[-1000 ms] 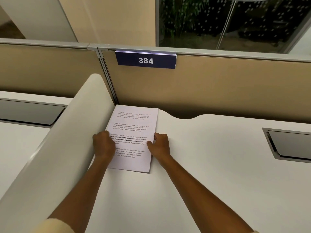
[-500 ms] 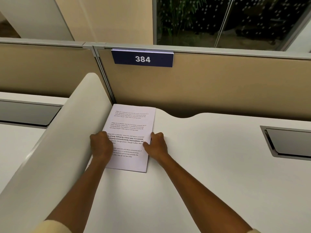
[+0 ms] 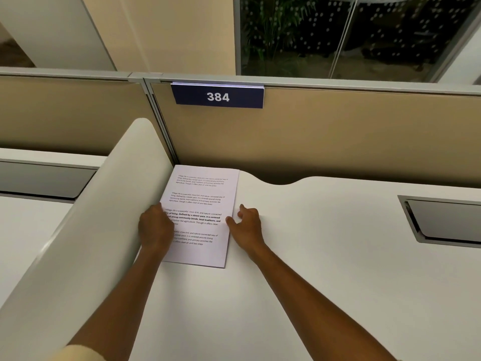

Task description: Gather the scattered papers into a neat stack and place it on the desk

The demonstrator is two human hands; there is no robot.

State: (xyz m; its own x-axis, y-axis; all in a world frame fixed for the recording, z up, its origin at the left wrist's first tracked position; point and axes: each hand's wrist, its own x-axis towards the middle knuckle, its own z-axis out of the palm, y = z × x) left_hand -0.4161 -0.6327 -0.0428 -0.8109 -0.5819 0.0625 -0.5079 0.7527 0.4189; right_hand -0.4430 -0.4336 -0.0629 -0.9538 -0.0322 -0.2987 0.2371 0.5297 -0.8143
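So the paper stack (image 3: 199,216) is lying flat on the white desk (image 3: 312,282), tucked into the far left corner where the curved white side divider (image 3: 86,230) meets the tan back partition (image 3: 325,136). The edges look squared up, the top sheet has a few paragraphs of printed text, and the far end of the stack sits right up near the partition's base.

The left hand (image 3: 155,227) is resting on the left side of the stack, curled knuckles-up, covering the start of a few text lines. Can't really tell if it's pinching the edge or just pressing down, since the fingers are hidden under the hand. The right hand (image 3: 246,222) is just beside the right edge of the stack, fingers loosely apart, with a fingertip or thumb touching the paper's edge and not clamped on anything.

Further out, there's a dark blue sign (image 3: 218,96) reading 384 hanging on the top of the partition, a grey recessed cable tray (image 3: 447,220) in the desk off to the right, and a glass wall with a plant (image 3: 270,29) behind it.
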